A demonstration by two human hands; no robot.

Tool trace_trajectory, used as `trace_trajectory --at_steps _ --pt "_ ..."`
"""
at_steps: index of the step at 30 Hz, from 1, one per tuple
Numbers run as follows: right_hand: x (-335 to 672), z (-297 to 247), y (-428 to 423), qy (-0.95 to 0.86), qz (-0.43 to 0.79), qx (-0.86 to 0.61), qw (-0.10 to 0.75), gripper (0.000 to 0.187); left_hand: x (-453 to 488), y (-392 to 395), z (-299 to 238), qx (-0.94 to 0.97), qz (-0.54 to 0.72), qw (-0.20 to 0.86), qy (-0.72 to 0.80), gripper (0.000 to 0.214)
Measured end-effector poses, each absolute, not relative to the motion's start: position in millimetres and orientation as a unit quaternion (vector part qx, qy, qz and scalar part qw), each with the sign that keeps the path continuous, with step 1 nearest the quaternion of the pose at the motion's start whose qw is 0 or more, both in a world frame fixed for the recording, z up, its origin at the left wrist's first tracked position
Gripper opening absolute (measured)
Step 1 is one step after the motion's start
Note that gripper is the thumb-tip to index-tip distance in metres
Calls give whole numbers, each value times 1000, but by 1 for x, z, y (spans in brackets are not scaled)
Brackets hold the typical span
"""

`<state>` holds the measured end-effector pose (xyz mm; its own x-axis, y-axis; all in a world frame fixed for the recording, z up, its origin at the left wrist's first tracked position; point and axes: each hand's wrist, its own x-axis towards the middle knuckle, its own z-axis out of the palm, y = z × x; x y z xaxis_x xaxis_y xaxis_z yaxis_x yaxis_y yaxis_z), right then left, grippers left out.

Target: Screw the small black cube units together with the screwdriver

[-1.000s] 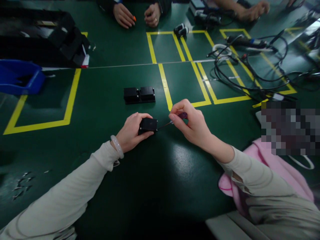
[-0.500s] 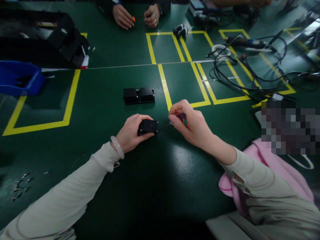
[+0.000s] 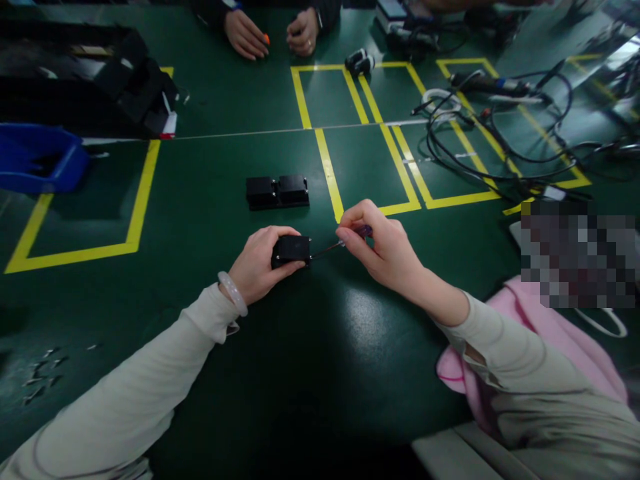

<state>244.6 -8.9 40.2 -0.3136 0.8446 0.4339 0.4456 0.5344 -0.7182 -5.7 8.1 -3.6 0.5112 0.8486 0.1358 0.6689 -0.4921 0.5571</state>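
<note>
My left hand (image 3: 260,263) is closed around a small black block (image 3: 294,248) with shiny screws at its corners, thumb on the near side and fingers on the far side. A screwdriver (image 3: 363,231) with a dark purple handle is pinched in my right hand (image 3: 383,243). Its thin shaft points left, and the tip is at the block's right edge; whether it sits in a screw I cannot tell. Just beyond the block lies a black part with two raised blocks (image 3: 278,192), flat on the green table (image 3: 225,200).
A blue bin (image 3: 50,160) and black trays (image 3: 120,87) stand at the left. Loose screws (image 3: 43,373) lie near left. Cables (image 3: 500,160) and pink cloth (image 3: 550,333) are at the right. Across the table are another person's hands (image 3: 246,35), near an orange piece.
The black block in my left hand has shifted slightly left and up, turning a little. The screwdriver stays at its right edge; my right hand has barely moved.
</note>
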Motion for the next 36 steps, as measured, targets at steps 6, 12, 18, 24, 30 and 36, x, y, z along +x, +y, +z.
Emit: trace_trajectory --at_steps 6,12,18,24,30,36 --pt "244 36 -10 -770 241 -415 420 3 -6 8 -1 849 203 213 439 48" --pt "244 35 -8 -774 245 -406 420 11 -11 14 4 860 188 222 419 39" --pt "244 34 -7 -773 263 -406 410 14 -17 18 8 863 169 231 416 40" --pt "243 29 -6 -757 293 -406 421 13 -12 17 9 858 167 242 421 41" --pt "243 29 -6 -746 320 -398 427 8 -6 13 4 846 207 213 443 39" --pt "241 27 -5 -743 311 -403 435 5 -5 12 3 838 222 204 454 39"
